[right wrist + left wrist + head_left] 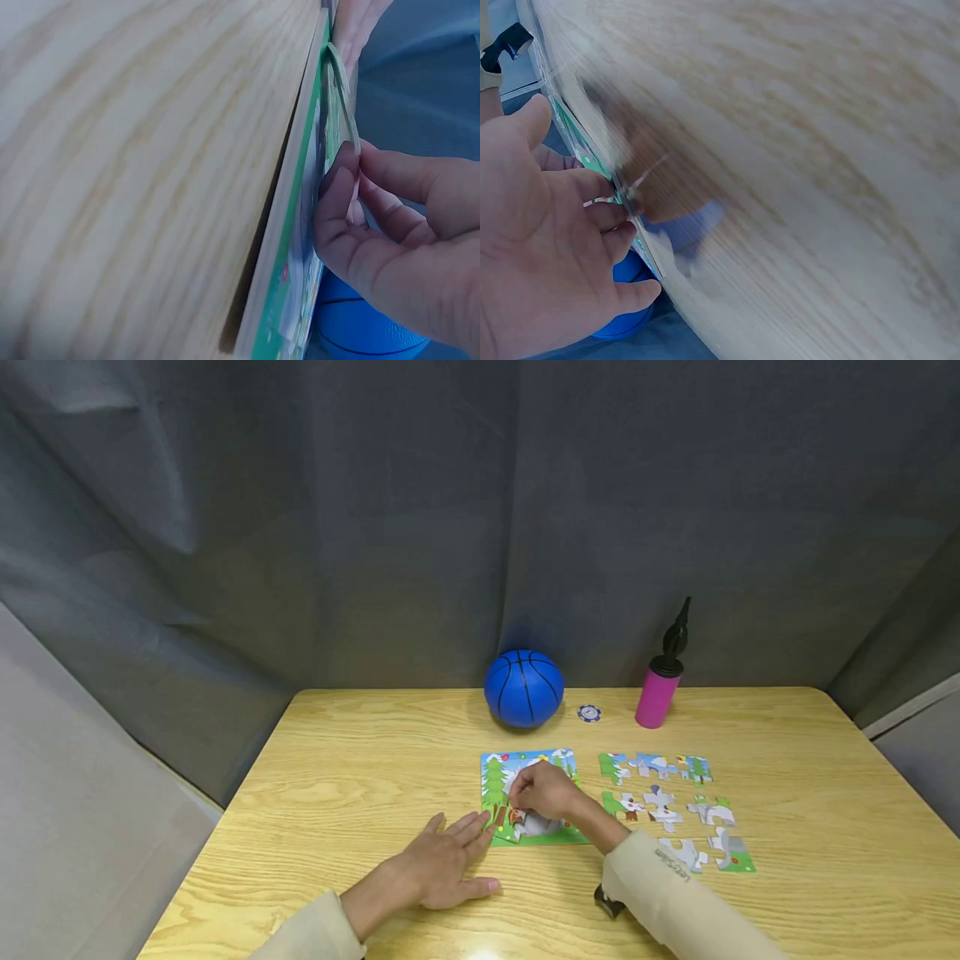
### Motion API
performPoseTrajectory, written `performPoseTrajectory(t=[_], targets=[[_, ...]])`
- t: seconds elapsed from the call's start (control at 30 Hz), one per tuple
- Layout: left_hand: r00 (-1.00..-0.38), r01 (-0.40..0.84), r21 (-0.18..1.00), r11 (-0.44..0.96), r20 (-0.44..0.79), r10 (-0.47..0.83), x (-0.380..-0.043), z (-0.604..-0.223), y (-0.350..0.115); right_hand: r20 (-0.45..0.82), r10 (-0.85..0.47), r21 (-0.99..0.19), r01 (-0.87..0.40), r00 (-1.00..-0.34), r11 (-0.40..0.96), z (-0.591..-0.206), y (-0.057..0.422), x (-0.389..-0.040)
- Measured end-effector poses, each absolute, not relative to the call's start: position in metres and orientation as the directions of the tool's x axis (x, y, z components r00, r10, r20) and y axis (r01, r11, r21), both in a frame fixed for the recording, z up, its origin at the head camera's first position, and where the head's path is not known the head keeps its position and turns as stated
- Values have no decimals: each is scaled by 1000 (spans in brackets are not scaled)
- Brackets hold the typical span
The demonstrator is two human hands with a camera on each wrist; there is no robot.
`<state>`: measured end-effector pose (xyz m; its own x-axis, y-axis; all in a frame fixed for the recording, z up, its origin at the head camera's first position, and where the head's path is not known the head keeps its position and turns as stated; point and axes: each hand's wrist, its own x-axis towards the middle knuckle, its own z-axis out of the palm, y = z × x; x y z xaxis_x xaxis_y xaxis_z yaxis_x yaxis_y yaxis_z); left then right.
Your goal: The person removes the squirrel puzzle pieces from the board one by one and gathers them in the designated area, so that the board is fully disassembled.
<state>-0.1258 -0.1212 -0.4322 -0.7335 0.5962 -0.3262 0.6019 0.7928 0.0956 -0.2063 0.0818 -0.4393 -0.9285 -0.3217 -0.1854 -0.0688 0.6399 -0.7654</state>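
Observation:
A puzzle board (555, 841) printed with trees and grass lies flat in the middle of the table. My right hand (546, 789) is over it and pinches a puzzle piece (504, 828) between thumb and fingers. In the right wrist view that piece (345, 97) tilts up from the board, one end against its surface. My left hand (442, 864) lies at the board's lower left corner with fingers extended, the fingertips at the board's edge and close to the piece. Its fingers are spread in the left wrist view, with no object in the palm.
Loose puzzle pieces (663, 810) lie in rough rows right of the board. Behind it are a blue basketball (523, 688), a poker chip (589, 713) and a pink hand pump (657, 697) with a black nozzle. A dark curtain (405, 527) hangs behind the table.

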Motion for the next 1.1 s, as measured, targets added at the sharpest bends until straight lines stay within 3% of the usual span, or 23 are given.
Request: performPoseTrajectory(t=[0.37, 0.77, 1.1], targets=[[-740, 598, 85, 797, -322, 590, -125, -432, -120, -194, -324, -794, -46, -926, 607, -433, 101, -206], [-733, 604, 98, 791, -321, 599, -123, -429, -120, -201, -532, -865, -105, -823, 490, -419, 165, -206], [-738, 600, 101, 794, -314, 598, -124, -428, -119, -216, -577, -849, -140, -788, 510, -410, 210, -202]])
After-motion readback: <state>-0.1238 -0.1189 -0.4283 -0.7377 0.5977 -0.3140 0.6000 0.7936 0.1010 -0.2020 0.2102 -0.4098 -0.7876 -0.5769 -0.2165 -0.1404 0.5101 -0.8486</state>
